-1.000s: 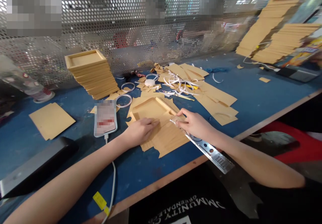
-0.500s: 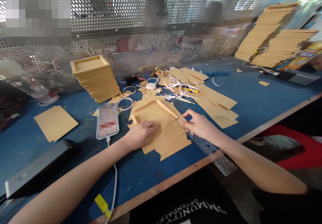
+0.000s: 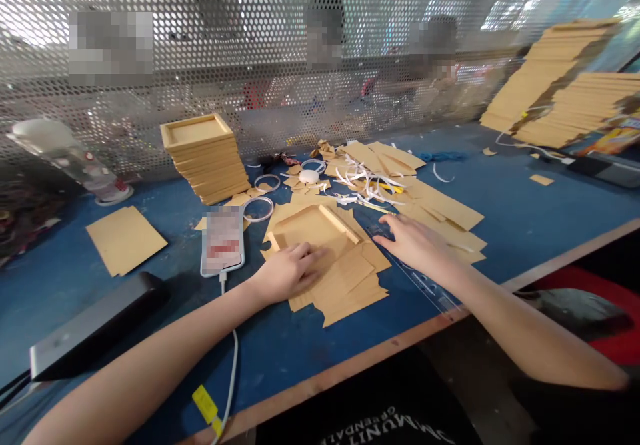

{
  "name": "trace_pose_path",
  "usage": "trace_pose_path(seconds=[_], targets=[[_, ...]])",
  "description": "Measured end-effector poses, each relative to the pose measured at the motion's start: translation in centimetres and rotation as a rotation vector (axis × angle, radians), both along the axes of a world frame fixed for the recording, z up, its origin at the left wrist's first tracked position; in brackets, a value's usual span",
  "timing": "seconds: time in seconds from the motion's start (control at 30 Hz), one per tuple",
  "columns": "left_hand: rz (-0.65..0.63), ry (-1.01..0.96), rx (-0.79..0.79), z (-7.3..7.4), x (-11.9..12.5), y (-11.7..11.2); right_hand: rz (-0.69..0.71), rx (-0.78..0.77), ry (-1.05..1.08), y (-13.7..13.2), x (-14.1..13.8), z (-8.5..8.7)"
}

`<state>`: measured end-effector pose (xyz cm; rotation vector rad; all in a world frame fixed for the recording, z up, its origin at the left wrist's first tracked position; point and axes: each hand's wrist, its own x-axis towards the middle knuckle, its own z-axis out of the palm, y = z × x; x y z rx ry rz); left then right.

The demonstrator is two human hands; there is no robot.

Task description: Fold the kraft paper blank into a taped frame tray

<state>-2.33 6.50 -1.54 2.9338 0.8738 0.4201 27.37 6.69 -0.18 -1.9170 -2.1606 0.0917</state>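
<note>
A partly folded brown cardboard tray (image 3: 313,221) lies in front of me, two of its walls folded up on the far and right sides. My left hand (image 3: 287,270) rests on its near left part, fingers laid over the cardboard. Flat brown card sheets (image 3: 350,296) spread out beneath and in front of the tray. Just right of these, my right hand (image 3: 413,245) hovers with thumb and fingers apart, nothing seen between them. A clear plastic ruler (image 3: 425,286) lies on the table below that hand, partly hidden by it.
A stack of finished trays (image 3: 213,165) stands at the back left, near a charging phone (image 3: 223,241). White strips (image 3: 367,178), tape rings (image 3: 259,209) and card sheets litter the back. Taller card stacks (image 3: 533,75) stand far right. A perforated metal screen (image 3: 200,51) bounds the table.
My right hand has let go of the tray's right corner and spread its fingers. The fingers of my left hand have loosened on the cardboard. The ruler has shifted away from the table's edge.
</note>
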Motion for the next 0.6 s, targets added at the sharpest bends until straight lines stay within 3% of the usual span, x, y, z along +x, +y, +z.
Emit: trace_pose_path(seconds=[0.07,0.13,0.27,0.47,0.6], targets=[[-0.009,-0.02,0.011,-0.2,0.0,-0.1,0.136,0.091,0.0,0.5,-1.0,0.7],[-0.036,-0.028,0.029,-0.5,-0.1,-0.1,0.361,0.108,0.071,0.8,-2.2,1.3],[-0.088,-0.034,0.076,-0.4,-0.1,-0.3,0.706,-0.043,0.165,1.1,-4.4,1.2],[-0.146,-0.026,0.087,0.5,0.2,-0.9,0.875,-0.079,0.136,1.7,-4.5,-0.2],[-0.102,0.03,0.152,0.8,0.9,-1.8,0.941,-0.11,0.143,1.9,-3.9,0.1]])
